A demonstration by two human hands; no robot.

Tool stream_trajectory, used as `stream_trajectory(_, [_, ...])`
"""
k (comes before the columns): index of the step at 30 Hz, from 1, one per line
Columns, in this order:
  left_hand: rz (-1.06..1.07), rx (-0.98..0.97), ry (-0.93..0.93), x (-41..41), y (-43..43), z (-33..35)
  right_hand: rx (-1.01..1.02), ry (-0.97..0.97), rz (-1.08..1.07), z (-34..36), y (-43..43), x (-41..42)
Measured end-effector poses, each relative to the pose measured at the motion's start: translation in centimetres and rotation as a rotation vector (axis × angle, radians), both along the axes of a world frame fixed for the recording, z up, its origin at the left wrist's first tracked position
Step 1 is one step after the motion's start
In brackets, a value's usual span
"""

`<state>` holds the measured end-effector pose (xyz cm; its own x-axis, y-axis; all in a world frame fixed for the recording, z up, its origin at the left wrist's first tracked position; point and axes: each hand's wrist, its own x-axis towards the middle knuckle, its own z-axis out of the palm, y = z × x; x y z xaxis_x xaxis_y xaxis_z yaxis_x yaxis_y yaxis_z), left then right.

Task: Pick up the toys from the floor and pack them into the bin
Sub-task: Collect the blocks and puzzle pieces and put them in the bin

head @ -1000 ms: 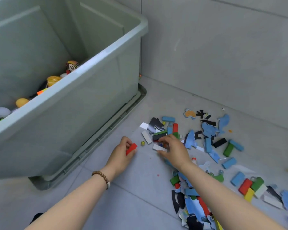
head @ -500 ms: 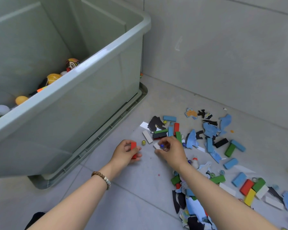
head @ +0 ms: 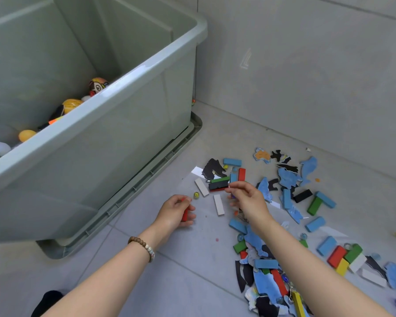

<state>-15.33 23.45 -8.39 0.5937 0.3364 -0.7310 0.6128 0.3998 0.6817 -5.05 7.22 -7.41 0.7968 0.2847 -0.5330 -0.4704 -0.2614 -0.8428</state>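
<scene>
The left hand (head: 176,210) grips a red block (head: 185,215); the right hand (head: 247,199), curled, touches the black block (head: 218,185) at its eleven o'clock, hold uncertain. Bin (head: 128,76) at ten o'clock: best gather a handful, then lift clear over the rim.

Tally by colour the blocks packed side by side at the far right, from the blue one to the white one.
blue block: 1
red block: 1
green block: 1
yellow block: 1
white block: 1
Total: 5

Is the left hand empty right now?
No, the left hand grips a red block in its curled fingers.
</scene>
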Motion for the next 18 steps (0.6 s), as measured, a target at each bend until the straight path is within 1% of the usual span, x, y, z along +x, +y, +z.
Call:
stream_trajectory(1, [-0.009,0.084,0.005,0.1,0.2,-0.1,0.033,0.062,-0.009,0.5,-0.3,0.3])
stream_trajectory(2, [-0.021,0.168,0.007,0.2,0.3,-0.1,0.026,0.086,0.033,0.8,-0.8,0.6])
stream_trajectory(5, [-0.057,0.348,-0.016,0.8,0.9,-0.3,-0.095,0.024,0.259,0.6,-2.6,1.0])
stream_trajectory(7, [-0.101,0.414,-0.029,1.2,1.1,-0.4,-0.144,-0.033,0.335,0.2,-3.6,1.0])
stream_trajectory(13, [-0.185,0.561,-0.010,1.8,0.8,-1.6,-0.427,-0.325,0.489,-0.8,-4.6,0.9])
stream_trajectory(15, [-0.196,0.591,-0.018,1.9,0.7,-1.8,-0.459,-0.364,0.494,-1.0,-4.0,0.5])
stream_trajectory(18, [-0.231,0.618,-0.022,2.2,0.7,-2.0,-0.456,-0.402,0.488,-1.5,-2.5,0.3])
